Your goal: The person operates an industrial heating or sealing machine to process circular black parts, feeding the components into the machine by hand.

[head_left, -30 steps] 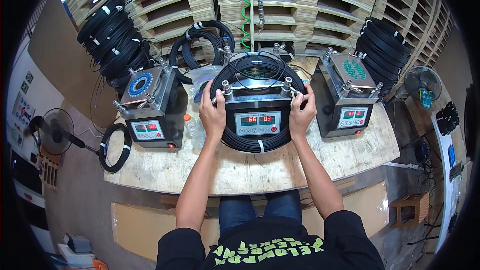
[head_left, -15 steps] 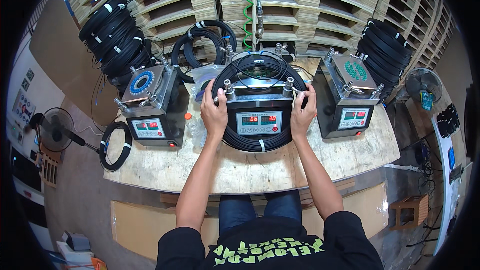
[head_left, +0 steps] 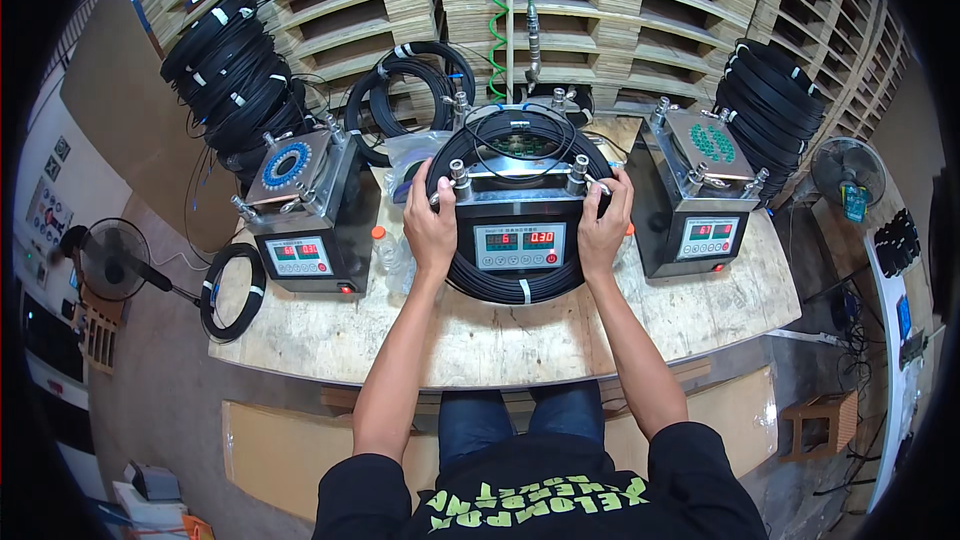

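A large coil of black cable point(head_left: 524, 290) surrounds the middle benchtop machine point(head_left: 519, 208); its lower loop, bound with white tape, hangs in front below the display. The machine has a metal top frame with upright corner posts and a panel with red digits. My left hand point(head_left: 432, 225) is closed at the left front post point(head_left: 459, 178), thumb and fingers on its small metal lever, against the coil's side. Opposite, my right hand point(head_left: 607, 225) closes likewise on the lever of the right front post point(head_left: 578, 176). The fingers behind the coil are partly hidden.
Similar machines stand left point(head_left: 305, 215) with a blue ring of parts and right point(head_left: 700, 190) with green parts. Stacked cable coils point(head_left: 235, 80) rise behind. A small coil point(head_left: 232, 292) lies at the wooden table's point(head_left: 500, 360) left edge, a bottle point(head_left: 385, 248) nearer the middle.
Both hands stay in nearly the same place on the levers. The red digits on the panels read differently, and the hanging air fitting behind has swung slightly right.
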A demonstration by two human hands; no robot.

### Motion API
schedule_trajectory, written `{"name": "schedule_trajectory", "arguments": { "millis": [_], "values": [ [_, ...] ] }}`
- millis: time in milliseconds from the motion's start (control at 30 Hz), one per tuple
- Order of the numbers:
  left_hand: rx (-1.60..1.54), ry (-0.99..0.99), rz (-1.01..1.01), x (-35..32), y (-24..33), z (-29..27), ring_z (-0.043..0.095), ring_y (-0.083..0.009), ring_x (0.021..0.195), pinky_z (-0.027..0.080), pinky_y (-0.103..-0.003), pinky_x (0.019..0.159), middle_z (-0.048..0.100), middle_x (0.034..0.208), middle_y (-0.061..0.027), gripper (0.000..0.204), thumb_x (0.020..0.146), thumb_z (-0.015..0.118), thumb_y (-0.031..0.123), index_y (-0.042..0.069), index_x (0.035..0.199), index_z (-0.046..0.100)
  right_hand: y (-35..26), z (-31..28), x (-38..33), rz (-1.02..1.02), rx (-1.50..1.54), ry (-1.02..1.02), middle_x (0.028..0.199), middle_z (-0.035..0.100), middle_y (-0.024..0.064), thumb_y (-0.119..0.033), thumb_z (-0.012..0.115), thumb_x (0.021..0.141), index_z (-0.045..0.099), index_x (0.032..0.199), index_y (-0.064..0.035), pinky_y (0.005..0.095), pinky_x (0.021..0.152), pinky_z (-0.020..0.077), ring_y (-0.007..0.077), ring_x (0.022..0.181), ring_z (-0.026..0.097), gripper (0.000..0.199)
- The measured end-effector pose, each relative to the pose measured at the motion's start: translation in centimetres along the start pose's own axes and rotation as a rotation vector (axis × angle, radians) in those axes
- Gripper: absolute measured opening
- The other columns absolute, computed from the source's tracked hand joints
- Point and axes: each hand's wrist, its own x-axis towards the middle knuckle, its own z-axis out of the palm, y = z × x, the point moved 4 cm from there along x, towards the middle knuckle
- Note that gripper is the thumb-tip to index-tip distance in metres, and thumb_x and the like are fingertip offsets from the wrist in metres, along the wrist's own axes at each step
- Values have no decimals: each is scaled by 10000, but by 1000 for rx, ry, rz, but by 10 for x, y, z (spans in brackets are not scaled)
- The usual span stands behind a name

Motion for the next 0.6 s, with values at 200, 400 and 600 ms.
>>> {"name": "schedule_trajectory", "arguments": {
  "millis": [200,400,600],
  "values": [
    [-23,-34,-40,0,4,-2,602,-436,1098,469,-443,933,624,1192,-264,491,986,482,394,39,1318,550,6,1,-2,48,24,-28,1340,514,263,-232,534,1007,549,1061,37,438,1030,394,409,1213,519,274],
    [-12,-14,-14,0,3,-1,601,-442,1094,469,-442,933,624,1187,-268,495,987,483,396,36,1319,549,3,0,-2,24,50,51,1279,581,246,-188,528,1011,501,1027,21,423,936,449,400,1076,599,211],
    [-26,-28,-33,0,5,-1,594,-447,1108,464,-445,943,620,1195,-274,504,986,486,399,29,1323,544,3,1,0,-22,-31,30,1287,571,236,-198,525,1013,499,1014,22,412,917,453,396,1066,599,221]
  ]
}}
